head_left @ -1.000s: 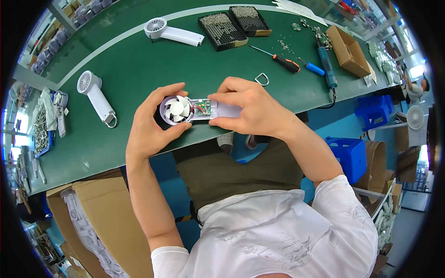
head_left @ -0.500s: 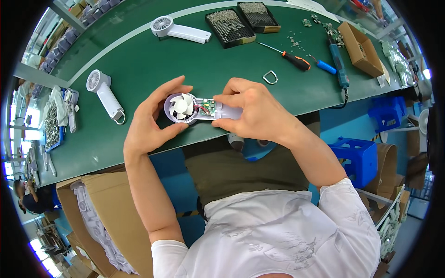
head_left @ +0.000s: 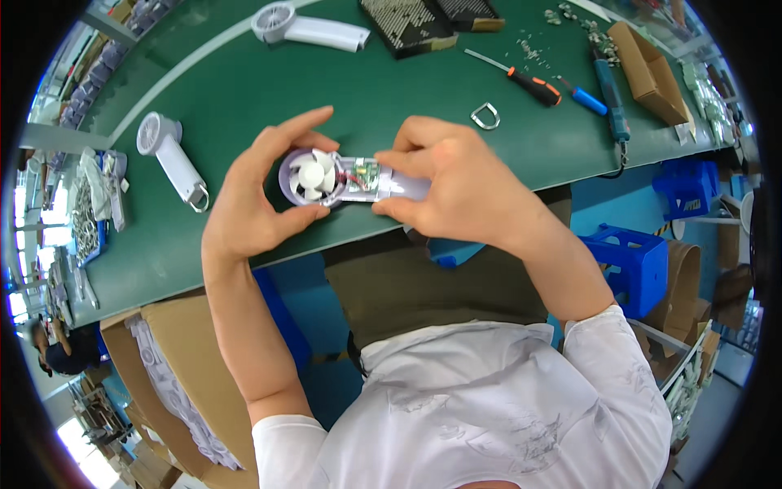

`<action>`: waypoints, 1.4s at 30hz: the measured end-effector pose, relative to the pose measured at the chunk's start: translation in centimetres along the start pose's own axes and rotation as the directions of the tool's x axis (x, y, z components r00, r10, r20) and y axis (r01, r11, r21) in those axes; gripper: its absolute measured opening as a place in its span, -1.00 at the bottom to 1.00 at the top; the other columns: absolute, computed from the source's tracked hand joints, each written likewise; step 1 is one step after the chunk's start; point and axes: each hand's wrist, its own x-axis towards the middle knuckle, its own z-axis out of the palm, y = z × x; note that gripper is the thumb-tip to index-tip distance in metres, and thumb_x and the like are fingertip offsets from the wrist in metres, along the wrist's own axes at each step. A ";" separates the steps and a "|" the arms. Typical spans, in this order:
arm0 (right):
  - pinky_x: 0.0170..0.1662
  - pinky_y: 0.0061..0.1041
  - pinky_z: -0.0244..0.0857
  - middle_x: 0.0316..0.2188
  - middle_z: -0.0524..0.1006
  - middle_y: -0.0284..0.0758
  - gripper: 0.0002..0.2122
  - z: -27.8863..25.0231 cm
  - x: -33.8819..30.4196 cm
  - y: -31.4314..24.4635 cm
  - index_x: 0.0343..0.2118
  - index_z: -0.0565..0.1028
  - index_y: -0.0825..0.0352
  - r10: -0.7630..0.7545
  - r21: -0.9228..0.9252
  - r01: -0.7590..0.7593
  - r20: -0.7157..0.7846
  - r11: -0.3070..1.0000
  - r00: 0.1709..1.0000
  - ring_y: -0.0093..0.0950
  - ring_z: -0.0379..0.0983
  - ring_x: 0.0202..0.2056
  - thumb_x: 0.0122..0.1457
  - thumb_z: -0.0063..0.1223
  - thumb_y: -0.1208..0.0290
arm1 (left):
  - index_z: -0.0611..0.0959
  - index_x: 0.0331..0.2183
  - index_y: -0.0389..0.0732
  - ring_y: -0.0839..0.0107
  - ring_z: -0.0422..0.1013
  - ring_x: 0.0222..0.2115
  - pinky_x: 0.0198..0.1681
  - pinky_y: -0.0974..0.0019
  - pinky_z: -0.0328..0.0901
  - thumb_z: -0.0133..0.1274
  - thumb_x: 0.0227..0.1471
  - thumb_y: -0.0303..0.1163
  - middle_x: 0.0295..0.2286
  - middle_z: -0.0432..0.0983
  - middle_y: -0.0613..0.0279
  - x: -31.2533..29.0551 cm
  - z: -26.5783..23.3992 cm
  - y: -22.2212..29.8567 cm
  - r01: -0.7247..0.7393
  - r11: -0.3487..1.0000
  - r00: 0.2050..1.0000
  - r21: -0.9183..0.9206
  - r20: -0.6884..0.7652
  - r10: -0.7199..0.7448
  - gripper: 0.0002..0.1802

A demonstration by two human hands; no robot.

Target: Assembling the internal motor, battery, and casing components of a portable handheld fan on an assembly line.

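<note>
An opened handheld fan (head_left: pixel 312 175) lies level near the table's front edge, its white blades and a small green circuit board (head_left: pixel 364 177) with red wires exposed. My left hand (head_left: pixel 248 196) curves round the round fan head, thumb at the near rim and fingers at the far side, index finger raised. With thumb and fingers, my right hand (head_left: pixel 460 179) grips the handle on both sides, just right of the board. The handle's end is partly hidden under my right palm. A metal D-shaped ring (head_left: pixel 485 116) lies beyond my right hand.
Two whole handheld fans (head_left: pixel 314 33) (head_left: pixel 175 159) lie farther back and left. At the far right are a screwdriver (head_left: pixel 533 85), a blue-handled tool (head_left: pixel 588 101), an electric screwdriver (head_left: pixel 611 102) and a cardboard box (head_left: pixel 649 73). Black trays (head_left: pixel 407 28) hold small parts.
My view has shifted slightly, moving the table items within the picture. Both hands stay at the opened fan, which has moved a little left in view.
</note>
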 end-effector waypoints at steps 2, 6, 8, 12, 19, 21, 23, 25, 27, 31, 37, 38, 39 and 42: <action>-0.14 -0.25 0.48 -0.32 0.57 -0.10 -0.63 0.0 -0.3 0.3 -0.22 0.70 0.45 0.014 0.013 -0.014 0.010 1.000 1.000 -0.15 0.57 -0.25 -0.06 0.43 0.29 | 0.48 0.26 -0.19 0.23 0.48 -0.04 0.19 0.19 0.29 0.32 -0.43 -0.63 -0.10 0.63 0.14 0.2 0.3 -0.1 -0.009 0.999 1.000 0.036 0.004 0.009 0.06; -0.22 -0.31 0.48 -0.33 0.55 -0.17 -0.61 1.1 -1.0 -0.2 -0.19 0.69 0.45 -0.002 -0.023 0.001 -0.058 1.000 0.998 -0.20 0.57 -0.31 -0.07 0.46 0.32 | 0.48 0.26 -0.19 0.23 0.49 -0.06 0.17 0.18 0.32 0.27 -0.45 -0.63 -0.11 0.62 0.12 0.0 0.5 1.0 -0.012 0.996 1.000 0.089 0.002 0.011 0.06; -0.20 -0.28 0.47 -0.32 0.53 -0.16 -0.61 1.6 -1.2 -0.6 -0.17 0.69 0.44 0.027 0.001 -0.027 -0.048 1.000 0.998 -0.20 0.56 -0.30 -0.04 0.45 0.31 | 0.47 0.27 -0.21 0.26 0.50 -0.06 0.17 0.20 0.31 0.27 -0.46 -0.63 -0.11 0.61 0.10 -0.6 0.2 0.7 0.017 0.999 1.000 0.048 0.000 -0.017 0.08; -0.14 -0.24 0.47 -0.28 0.53 -0.12 -0.61 1.2 -1.0 -1.1 -0.17 0.69 0.47 0.107 0.012 -0.107 0.006 0.994 0.994 -0.16 0.56 -0.24 0.00 0.43 0.29 | 0.38 0.32 -0.24 0.26 0.48 0.03 0.22 0.19 0.28 0.28 -0.41 -0.66 0.00 0.58 0.04 -0.9 0.4 0.5 0.058 0.998 0.998 -0.013 -0.019 -0.058 0.12; -0.15 -0.20 0.47 -0.32 0.49 -0.07 -0.69 2.2 -2.0 -2.4 -0.29 0.62 0.47 0.159 -0.033 -0.159 -0.003 0.987 0.987 -0.10 0.55 -0.25 0.05 0.36 0.30 | 0.50 0.05 -0.40 0.20 0.57 -0.14 0.04 0.11 0.46 0.06 0.20 -0.61 -0.18 0.60 -0.09 -9.0 8.7 -1.4 -0.287 0.945 0.655 -0.160 -0.752 0.072 -0.63; -0.17 -0.21 0.48 -0.33 0.48 -0.09 -0.69 3.1 -2.1 -2.8 -0.27 0.62 0.48 0.108 -0.044 -0.108 -0.010 0.993 0.994 -0.13 0.55 -0.26 0.06 0.34 0.30 | 0.55 -0.09 -0.39 0.20 0.59 -0.28 -0.14 0.14 0.52 -0.06 0.35 -0.42 -0.30 0.61 -0.11 -10.9 12.3 -0.3 -0.293 0.815 0.671 -0.499 -0.715 -0.197 -0.76; -0.19 -0.23 0.48 -0.34 0.48 -0.10 -0.68 3.3 -2.3 -3.0 -0.27 0.61 0.49 0.098 -0.079 -0.099 -0.019 0.992 0.995 -0.15 0.55 -0.27 0.07 0.34 0.29 | 0.57 -0.11 -0.41 0.13 0.61 -0.28 -0.20 0.14 0.53 -0.15 0.43 -0.18 -0.28 0.62 -0.11 -10.8 15.7 1.3 -0.093 0.595 0.675 -0.799 -0.490 -0.552 -0.57; -0.21 -0.24 0.49 -0.35 0.48 -0.11 -0.68 3.2 -2.9 -3.4 -0.26 0.61 0.49 0.075 -0.111 -0.076 -0.014 0.991 0.997 -0.16 0.55 -0.28 0.07 0.33 0.29 | 0.58 -0.03 -0.36 0.16 0.53 -0.03 0.07 0.04 0.40 -0.17 0.43 -0.06 -0.07 0.59 -0.01 -8.5 17.6 2.8 -0.117 0.367 0.699 -0.923 -0.339 -0.630 -0.48; -0.26 -0.28 0.49 -0.36 0.47 -0.13 -0.68 2.8 -3.7 -3.9 -0.28 0.61 0.49 0.033 -0.184 -0.047 -0.077 0.982 0.997 -0.19 0.55 -0.31 0.06 0.33 0.29 | 0.55 0.07 -0.28 0.23 0.37 0.19 0.27 0.02 0.22 -0.15 0.41 0.00 0.12 0.48 0.11 -8.8 18.4 1.1 -0.148 0.184 0.797 -0.972 -0.228 -0.559 -0.46; -0.31 -0.34 0.48 -0.36 0.47 -0.17 -0.63 3.3 -4.9 -4.5 -0.21 0.63 0.52 0.056 -0.160 -0.070 -0.089 0.985 0.994 -0.24 0.54 -0.37 0.03 0.35 0.28 | 0.40 0.24 -0.20 0.20 0.36 0.20 0.27 0.03 0.23 -0.06 0.35 0.04 0.17 0.43 0.13 -8.5 18.9 0.5 -0.145 0.059 0.817 -0.988 -0.154 -0.556 -0.36; -0.37 -0.34 0.48 -0.36 0.48 -0.21 -0.64 2.6 -5.4 -5.4 -0.21 0.64 0.47 -0.001 -0.284 -0.037 -0.132 0.958 0.991 -0.26 0.54 -0.38 -0.02 0.35 0.32 | 0.37 0.29 -0.09 0.21 0.32 0.23 0.29 0.02 0.22 -0.14 0.38 -0.02 0.21 0.39 0.19 -8.9 19.4 -2.3 -0.148 -0.019 0.953 -0.989 -0.137 -0.269 -0.41; -0.39 -0.34 0.48 -0.38 0.49 -0.24 -0.66 2.7 -5.4 -5.3 -0.21 0.64 0.45 0.054 -0.241 -0.087 -0.140 0.967 0.989 -0.28 0.55 -0.39 -0.03 0.35 0.34 | 0.37 0.29 -0.10 0.23 0.33 0.22 0.28 0.04 0.23 -0.13 0.37 -0.05 0.20 0.40 0.20 -8.7 19.2 -2.5 -0.147 -0.016 0.961 -0.989 -0.139 -0.240 -0.42; -0.39 -0.34 0.48 -0.38 0.49 -0.24 -0.66 2.8 -5.4 -5.4 -0.21 0.64 0.45 0.049 -0.239 -0.079 -0.127 0.968 0.991 -0.28 0.55 -0.39 -0.03 0.35 0.34 | 0.37 0.28 -0.10 0.24 0.35 0.20 0.27 0.06 0.24 -0.12 0.37 -0.07 0.19 0.41 0.20 -8.7 19.0 -2.6 -0.147 -0.013 0.968 -0.989 -0.141 -0.209 -0.43; -0.41 -0.34 0.48 -0.41 0.49 -0.24 -0.66 2.8 -5.3 -5.5 -0.23 0.64 0.44 0.057 -0.280 -0.090 -0.125 0.956 0.991 -0.29 0.56 -0.41 -0.05 0.35 0.34 | 0.42 0.23 -0.34 0.16 0.35 0.21 0.31 0.05 0.20 -0.07 0.35 -0.12 0.18 0.42 0.03 -8.1 18.8 -1.9 -0.192 -0.178 0.962 -0.965 -0.150 -0.227 -0.40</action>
